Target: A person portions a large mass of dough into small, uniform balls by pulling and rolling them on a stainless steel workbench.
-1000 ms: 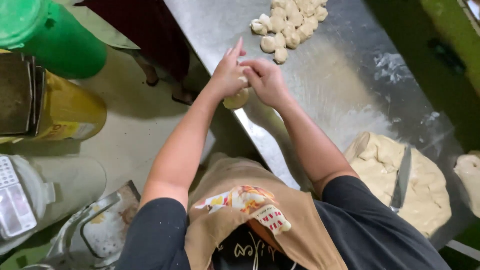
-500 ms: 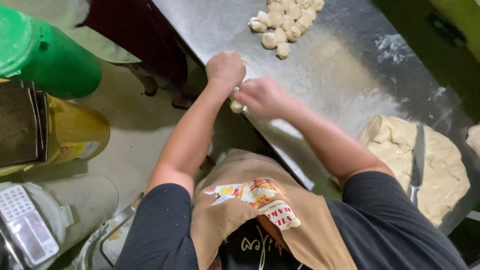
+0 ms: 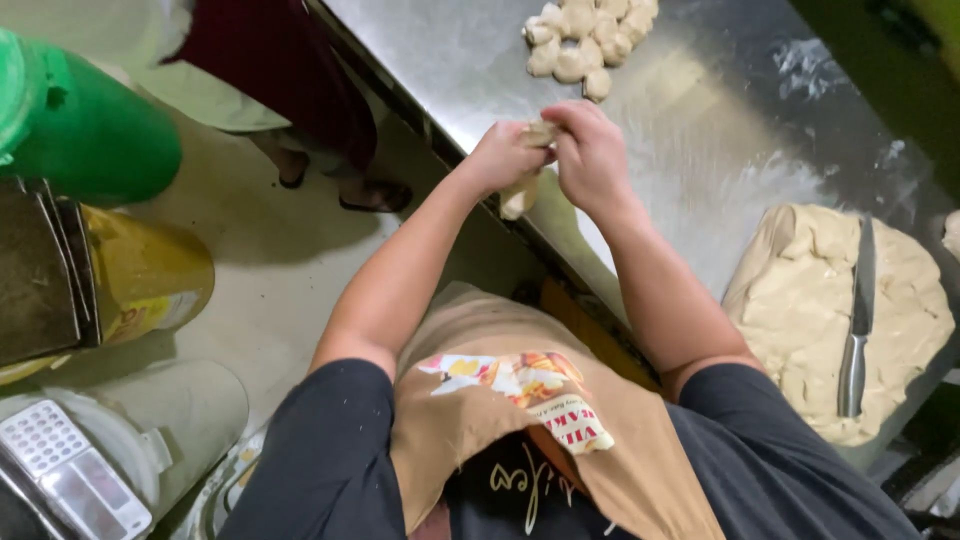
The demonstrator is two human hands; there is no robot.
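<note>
Seen from above, the left hand (image 3: pixel 505 155) and right hand (image 3: pixel 592 150) meet at the edge of a steel table (image 3: pixel 700 130), both clamped on a strip of dough (image 3: pixel 522 192) that hangs between them. Small dough balls (image 3: pixel 585 40) lie beyond. A knife (image 3: pixel 858 320) rests on what seems a large dough slab (image 3: pixel 800 300).

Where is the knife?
In the head view the knife lies on top of the big slab of dough at the right end of the steel table, to the right of the person's right arm.
</note>
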